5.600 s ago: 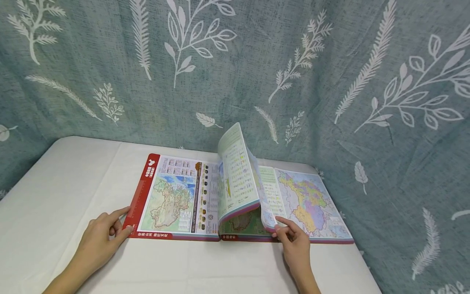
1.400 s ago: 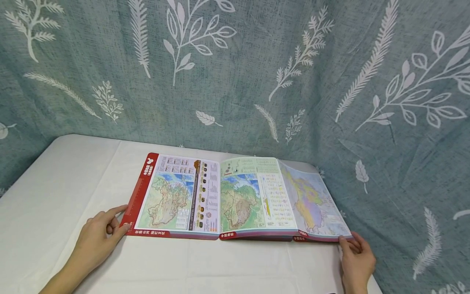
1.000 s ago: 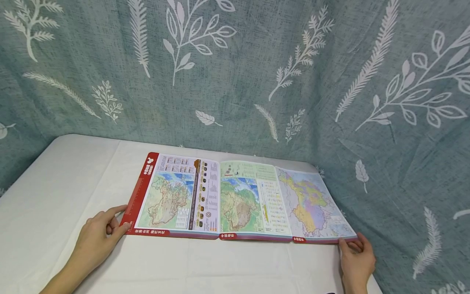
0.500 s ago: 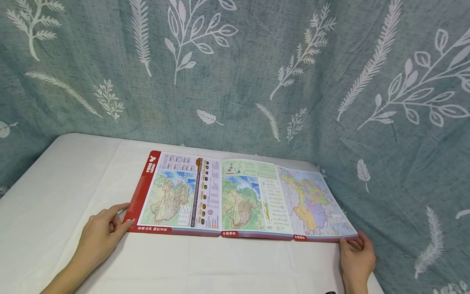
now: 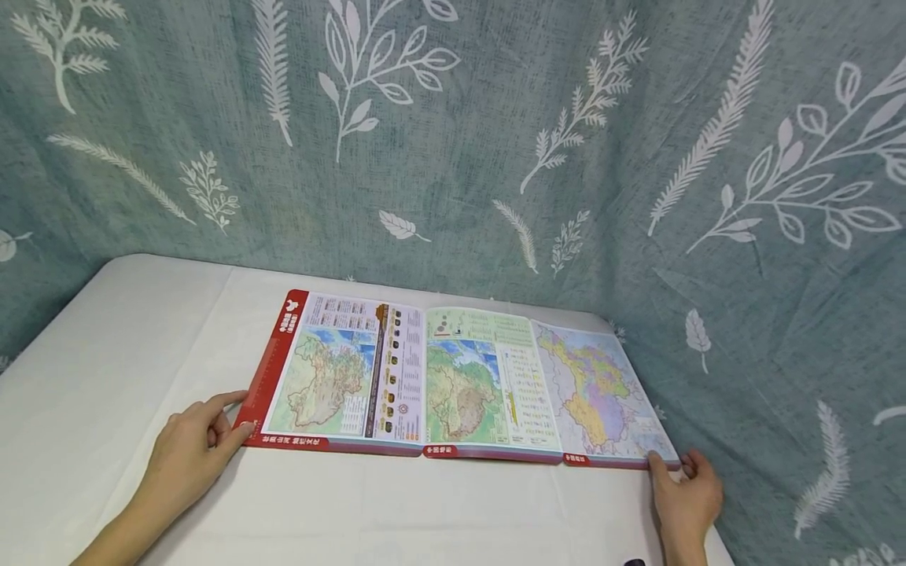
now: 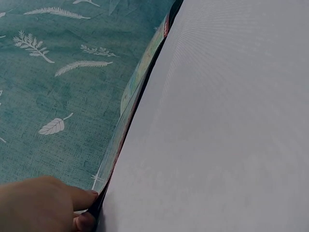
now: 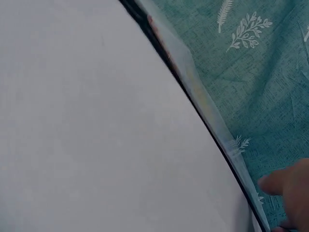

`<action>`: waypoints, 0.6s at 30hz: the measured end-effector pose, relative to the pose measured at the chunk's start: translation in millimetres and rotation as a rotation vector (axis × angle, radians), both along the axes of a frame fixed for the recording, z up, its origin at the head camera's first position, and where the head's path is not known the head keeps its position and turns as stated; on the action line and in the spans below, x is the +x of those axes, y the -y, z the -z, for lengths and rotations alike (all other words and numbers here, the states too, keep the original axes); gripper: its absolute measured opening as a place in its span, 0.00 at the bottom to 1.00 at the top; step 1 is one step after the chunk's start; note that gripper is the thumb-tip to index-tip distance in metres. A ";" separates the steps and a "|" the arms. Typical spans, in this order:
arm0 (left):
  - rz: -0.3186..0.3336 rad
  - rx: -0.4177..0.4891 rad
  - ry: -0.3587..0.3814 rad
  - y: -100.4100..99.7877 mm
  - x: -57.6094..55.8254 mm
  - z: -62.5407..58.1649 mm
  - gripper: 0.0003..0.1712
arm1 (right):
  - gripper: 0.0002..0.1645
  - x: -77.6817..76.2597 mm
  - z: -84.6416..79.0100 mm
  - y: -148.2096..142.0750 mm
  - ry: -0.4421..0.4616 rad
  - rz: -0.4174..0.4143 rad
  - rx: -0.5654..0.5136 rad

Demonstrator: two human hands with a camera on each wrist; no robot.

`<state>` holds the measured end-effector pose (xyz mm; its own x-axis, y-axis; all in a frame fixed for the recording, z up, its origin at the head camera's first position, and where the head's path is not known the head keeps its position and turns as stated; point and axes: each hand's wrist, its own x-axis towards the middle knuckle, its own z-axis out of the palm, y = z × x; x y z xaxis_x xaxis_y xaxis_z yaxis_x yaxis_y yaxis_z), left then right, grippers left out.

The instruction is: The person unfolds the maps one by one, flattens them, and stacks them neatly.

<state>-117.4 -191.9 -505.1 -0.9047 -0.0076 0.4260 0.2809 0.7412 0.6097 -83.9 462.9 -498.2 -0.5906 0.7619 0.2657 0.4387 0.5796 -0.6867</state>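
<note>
A fold-out map (image 5: 470,393) lies spread on the white table in three panels, each printed with a coloured map. My left hand (image 5: 191,440) pinches its red left edge near the front corner, thumb on top. In the left wrist view, the left fingers (image 6: 79,198) meet the map's edge (image 6: 116,145). At the front right corner, the thumb of my right hand (image 5: 686,495) touches the rim of the map, while the other fingers are spread just past the corner. The right wrist view shows a fingertip (image 7: 270,183) apart from the map's edge (image 7: 207,111).
The white tabletop (image 5: 453,519) extends in front of the map and to its left. A teal curtain (image 5: 453,157) with white leaf prints hangs behind and along the right side, close to my right hand. A small dark object (image 5: 635,563) shows at the bottom edge.
The raised pages have been opened out flat to the right, and my right hand has moved to the far right corner. Lately its fingers have loosened from the corner. My left hand has stayed put.
</note>
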 end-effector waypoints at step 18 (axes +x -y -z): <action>-0.049 0.007 0.031 4.1 -0.5 0.9 0.21 | 0.43 -3.0 2.9 0.8 0.063 -0.145 0.202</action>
